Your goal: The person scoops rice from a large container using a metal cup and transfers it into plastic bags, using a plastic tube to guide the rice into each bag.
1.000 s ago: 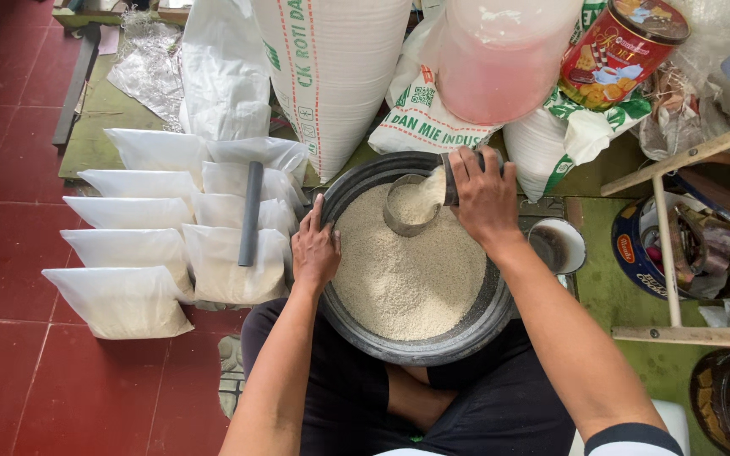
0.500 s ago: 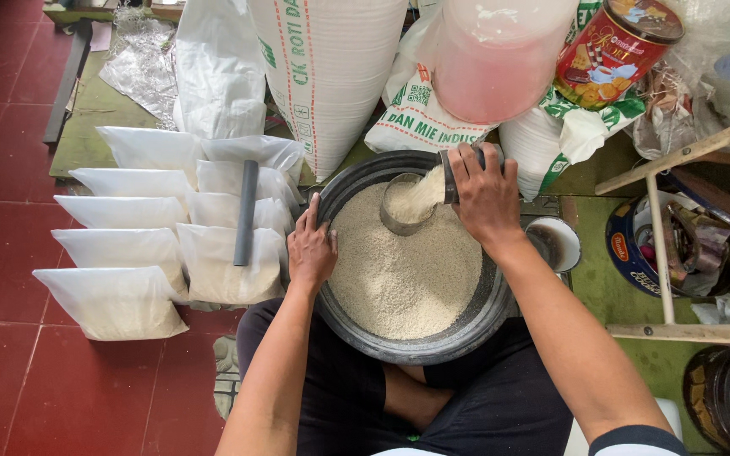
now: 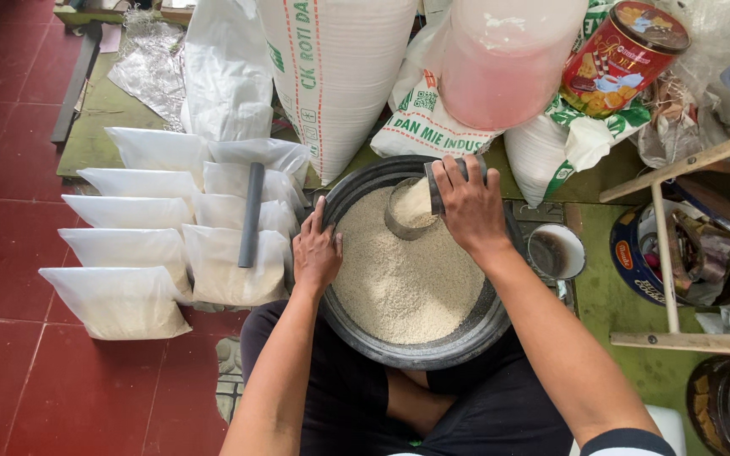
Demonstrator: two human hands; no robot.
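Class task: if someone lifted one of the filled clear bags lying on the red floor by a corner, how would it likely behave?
The nearest filled bag would probably sag and flop, since its thin film bulges around loose pale grain. It likely feels fairly heavy for its size. It seems unlikely to roll, lying flat.

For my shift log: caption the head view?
Right hand scoops crumbs with a metal cup from a basin; left hand steadies the rim.

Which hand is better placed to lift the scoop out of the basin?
Right hand: it already grips the filled scoop. The left hand only rests on the basin rim.
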